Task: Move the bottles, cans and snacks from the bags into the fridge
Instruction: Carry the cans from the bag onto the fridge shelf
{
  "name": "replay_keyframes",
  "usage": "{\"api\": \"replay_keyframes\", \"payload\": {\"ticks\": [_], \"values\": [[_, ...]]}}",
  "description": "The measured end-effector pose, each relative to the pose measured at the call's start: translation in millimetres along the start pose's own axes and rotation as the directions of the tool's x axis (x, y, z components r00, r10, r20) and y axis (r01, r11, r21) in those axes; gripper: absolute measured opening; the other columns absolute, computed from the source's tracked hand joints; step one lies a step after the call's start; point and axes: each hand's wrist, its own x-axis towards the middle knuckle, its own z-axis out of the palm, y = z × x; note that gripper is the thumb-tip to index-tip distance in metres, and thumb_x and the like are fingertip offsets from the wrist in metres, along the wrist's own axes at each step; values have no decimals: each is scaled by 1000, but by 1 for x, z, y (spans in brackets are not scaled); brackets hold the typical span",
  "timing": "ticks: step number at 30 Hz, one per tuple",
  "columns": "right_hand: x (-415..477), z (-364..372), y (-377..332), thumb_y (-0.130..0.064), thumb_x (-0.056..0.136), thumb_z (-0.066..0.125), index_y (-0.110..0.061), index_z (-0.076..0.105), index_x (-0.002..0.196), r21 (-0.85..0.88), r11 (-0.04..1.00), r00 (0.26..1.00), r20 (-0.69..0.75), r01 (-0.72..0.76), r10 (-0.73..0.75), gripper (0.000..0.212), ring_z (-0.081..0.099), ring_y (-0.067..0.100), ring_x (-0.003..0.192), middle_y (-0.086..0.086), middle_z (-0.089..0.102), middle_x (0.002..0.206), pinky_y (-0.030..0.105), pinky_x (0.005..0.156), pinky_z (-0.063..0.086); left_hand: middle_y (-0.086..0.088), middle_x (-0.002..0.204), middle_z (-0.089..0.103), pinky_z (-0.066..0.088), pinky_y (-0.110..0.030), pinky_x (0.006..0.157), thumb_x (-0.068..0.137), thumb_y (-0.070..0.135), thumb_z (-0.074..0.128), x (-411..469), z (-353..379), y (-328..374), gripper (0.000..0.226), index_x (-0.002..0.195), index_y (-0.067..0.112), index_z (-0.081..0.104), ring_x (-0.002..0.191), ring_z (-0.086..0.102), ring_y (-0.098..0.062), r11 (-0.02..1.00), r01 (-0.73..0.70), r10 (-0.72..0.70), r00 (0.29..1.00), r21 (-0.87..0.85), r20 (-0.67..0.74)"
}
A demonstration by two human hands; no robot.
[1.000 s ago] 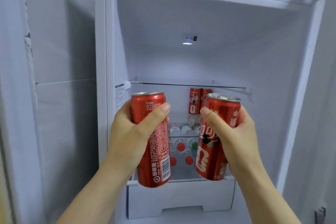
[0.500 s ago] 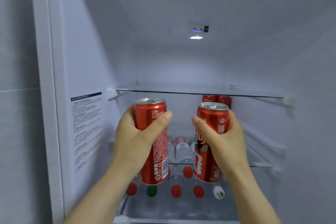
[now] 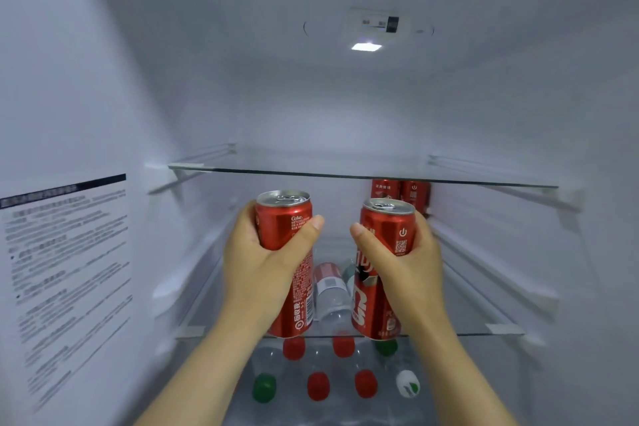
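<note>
White fridge walls (image 3: 138,79) enclose the clear glass shelf (image 3: 466,322); above its front edge the left hand (image 3: 256,273) wraps a tall red cola can (image 3: 285,225), the right hand (image 3: 411,273) a second red can (image 3: 387,228). Set too near that edge, either may topple.

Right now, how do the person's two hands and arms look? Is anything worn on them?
Both the left hand and the right hand are bare: no gloves, rings or watch show. The forearms are bare too, with no sleeve in view. Thumbnails are short and unpainted.

Two red cans (image 3: 385,189) stand at the glass shelf's (image 3: 479,323) back right corner
</note>
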Motion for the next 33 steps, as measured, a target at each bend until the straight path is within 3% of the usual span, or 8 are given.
{"api": "replay_keyframes", "payload": {"ticks": [6, 12, 16, 21, 23, 27, 30, 33], "values": [[10, 6, 12, -53, 62, 71, -43, 55, 97, -1, 1000, 1000, -12, -20, 20, 40, 63, -8, 84, -23, 66, 88, 5, 59, 47, 13, 94, 66, 50, -22, 71, 59, 55, 71, 3, 4, -16, 45, 98, 38, 57, 85, 65, -4, 1000, -7, 7, 1000, 27, -17], [16, 7, 21, -54, 60, 70, -43, 53, 97, -16, 1000, 1000, 19, -19, 19, 42, 63, -11, 83, -33, 63, 89, 5, 59, 47, 14, 90, 67, 49, -19, 66, 57, 57, 69, 7, 7, -21, 47, 98, 37, 56, 81, 64, 4, 999, 3, -5, 999, 35, 42], [15, 4, 26, -54, 61, 68, -45, 50, 103, -15, 1000, 997, 69, -17, 18, 46, 63, -10, 84, -33, 63, 91, 10, 64, 47, 14, 89, 67, 51, -21, 66, 58, 57, 69, 7, 10, -25, 50, 101, 35, 56, 78, 65, 0, 998, -20, 18, 999, 66, 27], [17, -2, 30, -49, 72, 65, -48, 44, 110, -22, 1000, 982, 191, 6, -2, 44, 62, -12, 91, -33, 62, 98, 2, 65, 46, 15, 87, 64, 48, -18, 65, 60, 57, 68, 6, 10, -25, 47, 100, 37, 55, 78, 64, -2, 996, -24, 22, 999, 85, 27], [22, -5, 33, -53, 75, 61, -49, 41, 114, -85, 996, 967, 254, -13, 35, 44, 61, -12, 93, -25, 62, 101, 8, 68, 49, 17, 85, 64, 45, -15, 62, 59, 57, 67, 6, 10, -25, 41, 94, 40, 53, 79, 62, 7, 996, -23, 20, 999, 82, 35], [31, -17, 44, -61, 80, 50, -41, 40, 126, -336, 939, 924, 332, -73, 191, 52, 57, -5, 103, -22, 56, 117, 25, 90, 50, 19, 84, 62, 42, -14, 61, 58, 59, 66, 5, 9, -23, 40, 90, 42, 50, 80, 59, 13, 997, -16, 12, 999, 78, 46], [23, -30, 46, -47, 87, 59, -30, 49, 123, -529, 848, 966, 200, -32, 162, 42, 60, 3, 100, -14, 59, 115, 19, 79, 50, 21, 86, 60, 40, -13, 62, 59, 59, 64, 5, 9, -21, 40, 92, 43, 48, 76, 61, 3, 997, -3, -1, 998, 73, 57], [11, -38, 41, -39, 84, 68, -28, 54, 102, -493, 870, 990, 115, -17, 84, 25, 62, 0, 84, -13, 64, 93, 19, 72, 54, 21, 88, 59, 40, -14, 62, 60, 57, 65, 5, 10, -22, 44, 98, 42, 48, 78, 60, -1, 998, -5, 1, 999, 66, 54]]}}
